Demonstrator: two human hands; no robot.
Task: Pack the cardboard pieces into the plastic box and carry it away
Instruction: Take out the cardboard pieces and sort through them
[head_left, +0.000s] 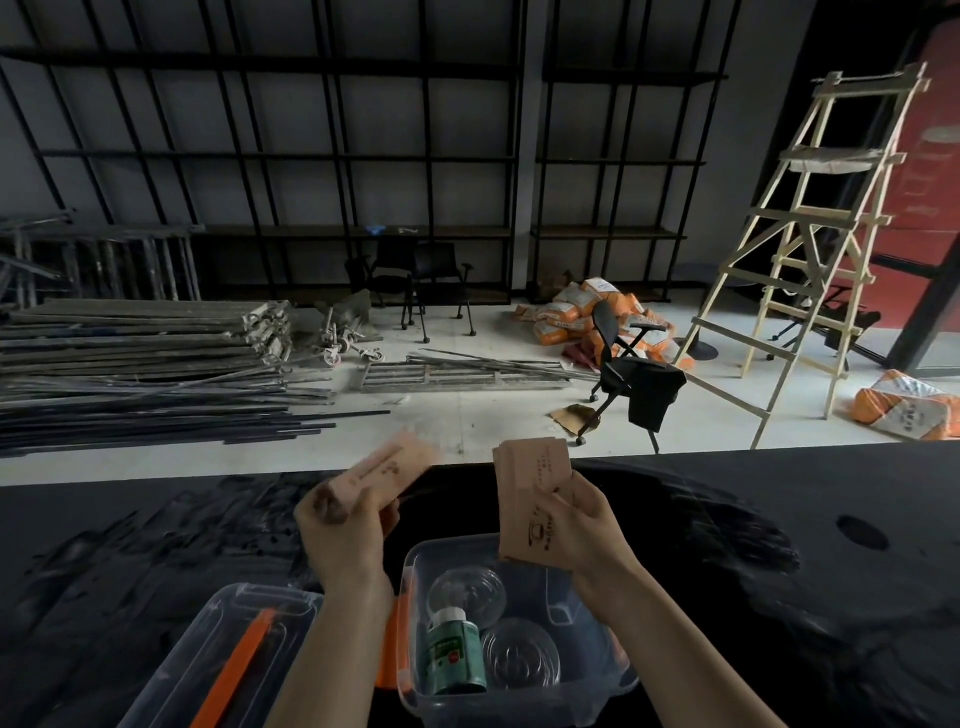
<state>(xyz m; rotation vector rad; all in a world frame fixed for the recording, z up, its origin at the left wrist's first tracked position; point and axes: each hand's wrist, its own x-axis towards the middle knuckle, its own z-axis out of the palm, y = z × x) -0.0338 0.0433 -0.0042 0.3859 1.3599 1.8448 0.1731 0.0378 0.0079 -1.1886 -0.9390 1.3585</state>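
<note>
Left hand (343, 525) gripping one cardboard piece (387, 470) | right hand (582, 525) gripping a cardboard stack (532, 488) | both hovering above the plastic box (415, 561), seemingly sorting before packing.

Two cardboard bundles (387, 470) (530, 499), one plastic box (519, 691), two clear cups (467, 590) (519, 657)

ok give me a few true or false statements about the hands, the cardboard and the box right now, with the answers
1. Each hand holds cardboard pieces: the left hand one bundle, the right hand another stack. True.
2. The plastic box is empty. False: a green bottle and clear round lids lie in it.
3. The box's lid is on the box. False: the clear lid with an orange handle lies on the table to its left.
4. Both cardboard stacks are above the dark table, not yet in the box. True.
5. A wooden ladder stands at the right of the room. True.
</note>
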